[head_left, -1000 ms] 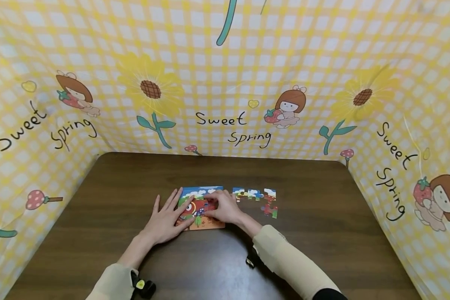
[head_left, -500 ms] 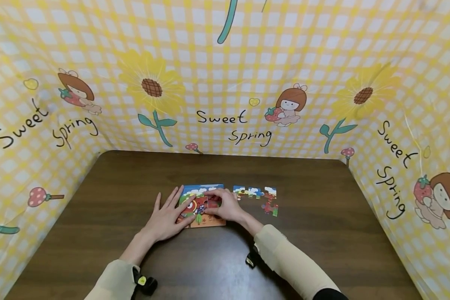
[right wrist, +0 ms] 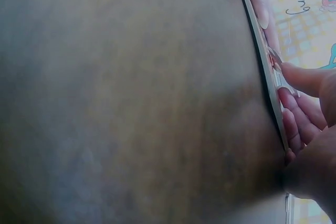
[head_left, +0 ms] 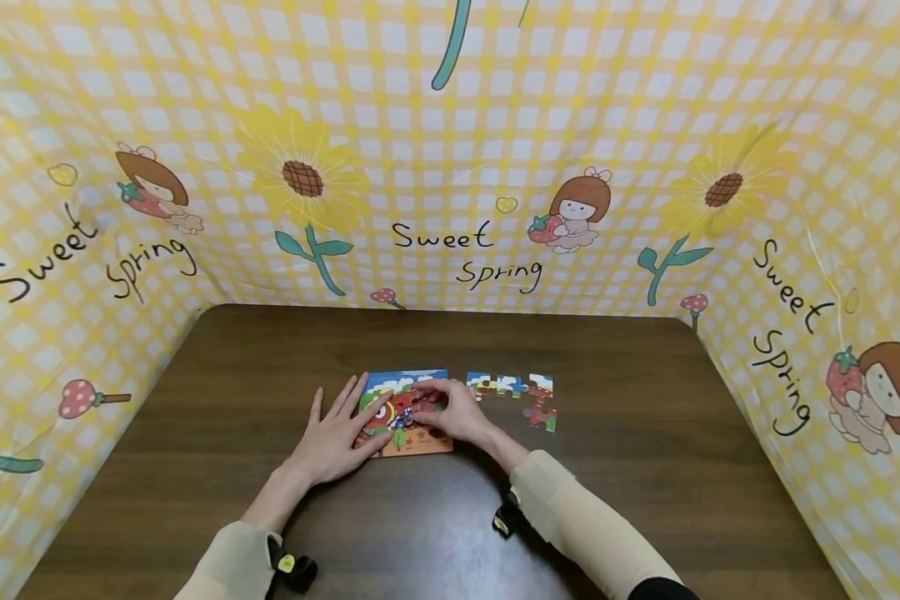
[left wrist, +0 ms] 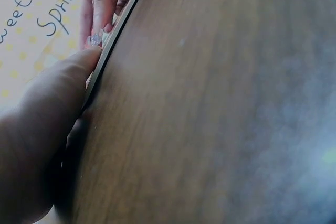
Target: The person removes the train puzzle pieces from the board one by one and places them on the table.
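A jigsaw puzzle in a flat board [head_left: 412, 447] lies near the middle of the table, its picture partly filled with red, green and blue pieces. My left hand [head_left: 332, 439] rests on the board's left side with fingers spread and straight. Over the right half, my right hand [head_left: 457, 412] pinches a reddish puzzle piece [head_left: 423, 403] between thumb and fingers. In the right wrist view the piece looks slightly tilted at the thumb tip [right wrist: 289, 72]; its fit into the picture is hidden by the fingers. The left wrist view shows the left thumb [left wrist: 79, 69] at the board's edge.
Right of the board lie several loose puzzle pieces: a blue-and-white group [head_left: 507, 386], a cloud piece [head_left: 542, 384] and a red-green piece [head_left: 546, 417]. The brown wooden table [head_left: 630, 467] is bordered by yellow checked cloth [head_left: 442, 192] at the back and sides.
My right fingertips have shifted slightly to the right and away over the board, still pinching the puzzle piece. The left hand stays spread in place, and the loose pieces lie as before.
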Action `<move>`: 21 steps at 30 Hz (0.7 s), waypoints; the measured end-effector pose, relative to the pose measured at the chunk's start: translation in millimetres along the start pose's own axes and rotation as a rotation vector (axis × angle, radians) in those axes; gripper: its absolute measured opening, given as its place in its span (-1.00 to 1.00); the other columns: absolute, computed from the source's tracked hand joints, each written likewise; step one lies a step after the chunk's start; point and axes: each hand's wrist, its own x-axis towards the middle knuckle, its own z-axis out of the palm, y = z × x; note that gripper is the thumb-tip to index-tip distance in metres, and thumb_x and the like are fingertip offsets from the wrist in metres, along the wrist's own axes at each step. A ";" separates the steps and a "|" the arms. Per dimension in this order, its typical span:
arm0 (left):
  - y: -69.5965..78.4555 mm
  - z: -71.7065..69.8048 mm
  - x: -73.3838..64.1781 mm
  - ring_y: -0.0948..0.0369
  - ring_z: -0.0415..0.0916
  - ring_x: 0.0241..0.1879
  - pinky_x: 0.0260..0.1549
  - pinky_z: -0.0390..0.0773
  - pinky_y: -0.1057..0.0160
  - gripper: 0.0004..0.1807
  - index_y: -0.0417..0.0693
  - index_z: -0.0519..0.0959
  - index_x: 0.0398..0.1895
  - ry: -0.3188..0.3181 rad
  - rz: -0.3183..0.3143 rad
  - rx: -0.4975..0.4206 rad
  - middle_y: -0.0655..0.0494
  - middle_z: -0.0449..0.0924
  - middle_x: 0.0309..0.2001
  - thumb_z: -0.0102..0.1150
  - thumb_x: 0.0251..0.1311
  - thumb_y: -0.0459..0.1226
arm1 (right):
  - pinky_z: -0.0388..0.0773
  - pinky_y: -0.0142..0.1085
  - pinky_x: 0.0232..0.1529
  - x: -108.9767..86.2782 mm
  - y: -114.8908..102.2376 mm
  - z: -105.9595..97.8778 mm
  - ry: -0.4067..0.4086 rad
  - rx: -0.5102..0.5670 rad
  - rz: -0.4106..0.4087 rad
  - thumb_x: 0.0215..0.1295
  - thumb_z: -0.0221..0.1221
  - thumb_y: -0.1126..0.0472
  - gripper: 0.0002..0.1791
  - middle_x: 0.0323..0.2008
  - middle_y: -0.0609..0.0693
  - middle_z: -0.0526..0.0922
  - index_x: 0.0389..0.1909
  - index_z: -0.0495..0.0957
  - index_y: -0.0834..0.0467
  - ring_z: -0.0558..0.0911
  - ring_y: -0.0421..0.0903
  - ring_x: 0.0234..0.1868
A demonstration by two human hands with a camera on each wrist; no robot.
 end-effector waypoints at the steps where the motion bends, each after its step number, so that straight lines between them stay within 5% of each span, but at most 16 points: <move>1: -0.1 -0.1 0.4 -0.24 -0.09 0.80 0.61 -0.35 -0.62 -0.24 0.29 0.35 0.72 0.001 0.001 0.000 -0.19 -0.05 0.82 0.13 0.56 0.26 | 0.65 -0.39 -0.06 0.0 -0.5 -0.5 0.000 0.016 0.005 0.35 0.52 0.29 -0.48 0.03 0.18 0.84 0.32 0.72 0.22 0.76 -0.02 -0.07; 9: 1.2 0.5 -1.3 -0.21 -0.14 0.81 0.61 -0.36 -0.61 -0.22 0.32 0.30 0.74 -0.027 -0.007 0.024 -0.16 -0.09 0.83 0.11 0.57 0.26 | 0.73 -0.33 0.02 -5.2 -1.0 -5.4 0.003 0.142 0.021 0.42 0.44 0.35 -0.47 0.08 0.29 0.83 0.37 0.65 0.31 0.78 0.16 0.05; 21: -3.4 1.1 -1.3 -0.20 -0.13 0.81 0.62 -0.37 -0.61 -0.22 0.36 0.30 0.74 -0.009 -0.001 0.013 -0.16 -0.09 0.83 0.14 0.55 0.26 | 0.79 -0.40 -0.07 -26.7 -9.6 -47.2 0.033 0.249 0.051 0.48 0.36 0.41 -0.44 0.18 0.40 0.76 0.45 0.55 0.37 0.84 0.18 0.04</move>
